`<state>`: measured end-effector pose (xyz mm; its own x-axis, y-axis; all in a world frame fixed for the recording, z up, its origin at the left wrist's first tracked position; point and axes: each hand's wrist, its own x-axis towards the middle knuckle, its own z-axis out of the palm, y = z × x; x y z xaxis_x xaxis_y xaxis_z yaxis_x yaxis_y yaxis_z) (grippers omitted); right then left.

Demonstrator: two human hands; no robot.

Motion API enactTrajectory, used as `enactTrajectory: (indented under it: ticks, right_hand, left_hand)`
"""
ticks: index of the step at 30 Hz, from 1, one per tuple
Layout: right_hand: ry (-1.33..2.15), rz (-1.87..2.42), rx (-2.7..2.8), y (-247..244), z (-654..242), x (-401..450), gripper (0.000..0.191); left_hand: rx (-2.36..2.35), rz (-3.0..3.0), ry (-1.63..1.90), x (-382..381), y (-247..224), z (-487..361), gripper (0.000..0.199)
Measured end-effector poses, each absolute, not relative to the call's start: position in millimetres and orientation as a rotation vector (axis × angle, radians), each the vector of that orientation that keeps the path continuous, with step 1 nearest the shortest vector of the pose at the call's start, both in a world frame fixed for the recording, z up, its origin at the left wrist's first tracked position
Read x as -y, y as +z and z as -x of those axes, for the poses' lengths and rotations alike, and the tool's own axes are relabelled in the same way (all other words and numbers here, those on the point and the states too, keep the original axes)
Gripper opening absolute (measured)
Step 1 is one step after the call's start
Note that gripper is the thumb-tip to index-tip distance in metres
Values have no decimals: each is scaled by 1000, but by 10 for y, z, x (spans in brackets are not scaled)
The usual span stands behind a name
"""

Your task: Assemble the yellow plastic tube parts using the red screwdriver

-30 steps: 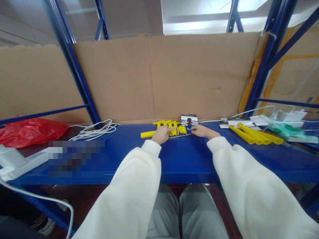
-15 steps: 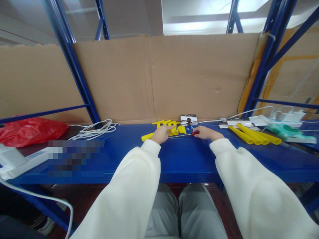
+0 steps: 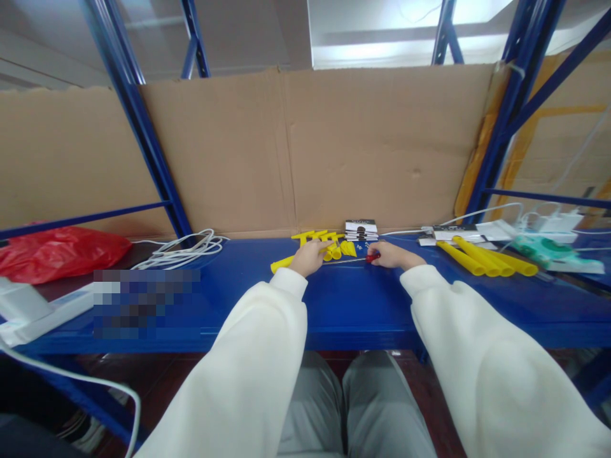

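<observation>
My left hand [image 3: 308, 257] is closed around a yellow plastic tube [image 3: 281, 264], whose wide end sticks out to the left. My right hand [image 3: 389, 255] grips the red handle of a screwdriver [image 3: 373, 257]. Its long thin metal shaft points left toward my left hand; the tip is hidden there. Just behind my left hand lie several yellow T-shaped pieces [image 3: 311, 236]. Small yellow parts [image 3: 348, 248] sit between my hands, with tiny silvery pieces [image 3: 359, 245] beside them.
A stack of black-and-white packets [image 3: 361, 230] stands against the cardboard panel [image 3: 372, 146]. Several yellow tubes [image 3: 477, 259] and a green-and-white package [image 3: 539, 251] lie right. Coiled white cable [image 3: 186, 250], a red plastic bag [image 3: 67, 253] and a white device [image 3: 42, 312] are left.
</observation>
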<state>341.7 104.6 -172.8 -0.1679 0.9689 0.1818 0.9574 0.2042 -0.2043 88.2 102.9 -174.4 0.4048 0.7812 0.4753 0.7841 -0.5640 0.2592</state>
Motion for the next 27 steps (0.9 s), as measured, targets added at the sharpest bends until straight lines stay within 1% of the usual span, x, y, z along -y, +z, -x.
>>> enactTrajectory:
  ticks: [3, 8, 14, 17, 23, 27]
  right_hand:
    - [125, 1804, 2265, -1734, -3429, -1067, 21]
    - [17, 1800, 2233, -1727, -3412, -1050, 14]
    - [-9, 1858, 2126, -1687, -3377, -1000, 14]
    - [14, 1836, 2092, -1685, -3378, -998, 15]
    - [-17, 1810, 2073, -1711, -3392, -1033, 14]
    - [-54, 1786, 2062, -1723, -3406, -1070, 14]
  left_hand:
    - [1457, 2620, -832, -1037, -1749, -879, 47]
    - [1422, 2610, -779, -1042, -1746, -868, 48]
    - [1414, 2572, -920, -1037, -1718, -849, 46]
    - [1437, 2482, -1044, -1034, -1687, -823, 43]
    - [1571, 2258, -1215, -984, -1597, -756, 26]
    - [1723, 2211, -1200, -938, -1561, -748, 23]
